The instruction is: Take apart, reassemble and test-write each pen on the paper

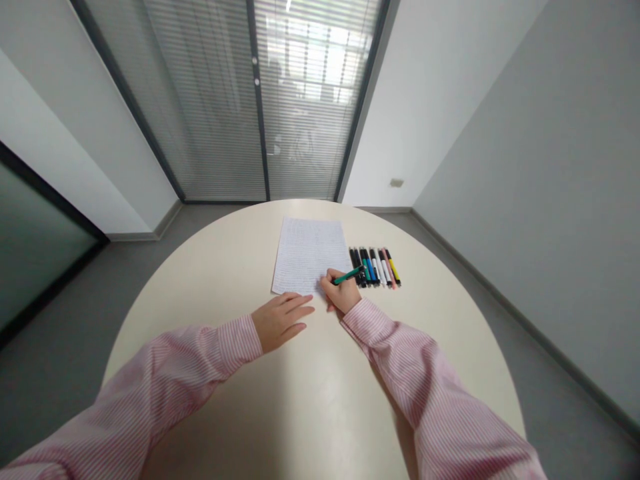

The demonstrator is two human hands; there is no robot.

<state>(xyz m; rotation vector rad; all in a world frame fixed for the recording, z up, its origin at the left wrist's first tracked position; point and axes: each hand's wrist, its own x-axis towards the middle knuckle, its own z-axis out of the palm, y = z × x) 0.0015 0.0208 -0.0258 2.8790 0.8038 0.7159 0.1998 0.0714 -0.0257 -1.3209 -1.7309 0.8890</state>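
A sheet of paper lies on the table, covered with rows of fine marks too small to read. My right hand rests at its lower right corner, fingers closed around a green pen. The pen slants up to the right, and its tip is hidden by my fingers. My left hand lies flat with fingers stretched out, its fingertips at the lower edge of the sheet. It holds nothing. Just right of the paper, several pens sit side by side in a row, in black, green, blue, white, pink and yellow.
The round cream table fills the middle of the view. Beyond its far edge stands a glass partition with blinds. A grey wall is on the right, with a socket plate low on the white wall.
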